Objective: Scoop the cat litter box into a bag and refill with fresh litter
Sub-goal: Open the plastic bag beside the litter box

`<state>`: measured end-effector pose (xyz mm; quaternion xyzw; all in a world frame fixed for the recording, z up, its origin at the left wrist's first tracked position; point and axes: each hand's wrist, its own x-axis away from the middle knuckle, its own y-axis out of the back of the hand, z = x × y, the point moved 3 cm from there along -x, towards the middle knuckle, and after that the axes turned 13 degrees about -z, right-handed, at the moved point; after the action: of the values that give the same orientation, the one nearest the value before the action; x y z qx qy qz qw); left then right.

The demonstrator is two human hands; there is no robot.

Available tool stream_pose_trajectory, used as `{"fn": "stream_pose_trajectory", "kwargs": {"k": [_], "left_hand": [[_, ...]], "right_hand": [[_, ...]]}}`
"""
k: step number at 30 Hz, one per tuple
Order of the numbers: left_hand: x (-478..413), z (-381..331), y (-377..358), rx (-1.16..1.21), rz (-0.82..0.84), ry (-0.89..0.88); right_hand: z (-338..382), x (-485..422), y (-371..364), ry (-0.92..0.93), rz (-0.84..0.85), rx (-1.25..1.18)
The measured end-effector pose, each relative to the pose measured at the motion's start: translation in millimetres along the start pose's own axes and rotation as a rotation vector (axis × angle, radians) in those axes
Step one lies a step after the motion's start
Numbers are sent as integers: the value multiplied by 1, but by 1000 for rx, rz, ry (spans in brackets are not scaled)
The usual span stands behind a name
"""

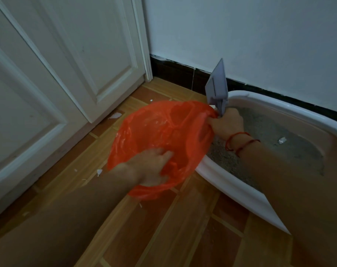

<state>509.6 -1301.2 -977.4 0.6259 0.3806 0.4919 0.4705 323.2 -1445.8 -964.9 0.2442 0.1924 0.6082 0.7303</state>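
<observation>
Left fingers (166, 154): curled over the near rim of a thin orange-red plastic bag (154, 128), close together, tips inside the mouth; plastic bunched under them.
Left hand (154, 168): back facing up, gripping the rim low at the near side of the bag; thumb partly hidden by the plastic.
Left forearm: comes in from lower left, low over the floor, wrist roughly straight.
Right fingers: closed in a fist; the tips themselves are hidden behind the hand.
Right hand (228, 124): back toward the camera, gripping the far rim of the bag together with the handle of a grey plastic litter scoop (217, 83).
Scoop: stands upright above the fist, blade end pointing up and tilted slightly right.
Right wrist: red string bracelet (239, 141), two loops; forearm crosses above the box from lower right.
Bag: mouth stretched open between the two hands, held off the floor, overlapping the left end of the box.
Litter box: white-rimmed, pink-walled plastic tray (231, 187) on the floor against the wall, just right of the bag.
Contents: grey granular litter (269, 139), one small white scrap (282, 140) on it.
Floor: brown wood-pattern tiles (163, 228), white flecks (113, 116) near the white panelled door (67, 74).
</observation>
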Motion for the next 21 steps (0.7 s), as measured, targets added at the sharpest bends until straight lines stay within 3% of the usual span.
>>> {"fn": "stream_pose_trajectory", "kwargs": {"k": [2, 4, 10, 16, 21], "left_hand": [[4, 5, -18, 18, 207, 131], [10, 11, -29, 53, 261, 199], [18, 18, -10, 291, -36, 96], [23, -13, 23, 405, -296, -211], [46, -30, 32, 193, -494, -516]], "right_hand": [[3, -3, 0, 9, -12, -5], [5, -6, 0, 5, -32, -16], [9, -13, 2, 45, -26, 85], [39, -17, -16, 137, 209, 118], [45, -35, -25, 70, 10, 33]]}}
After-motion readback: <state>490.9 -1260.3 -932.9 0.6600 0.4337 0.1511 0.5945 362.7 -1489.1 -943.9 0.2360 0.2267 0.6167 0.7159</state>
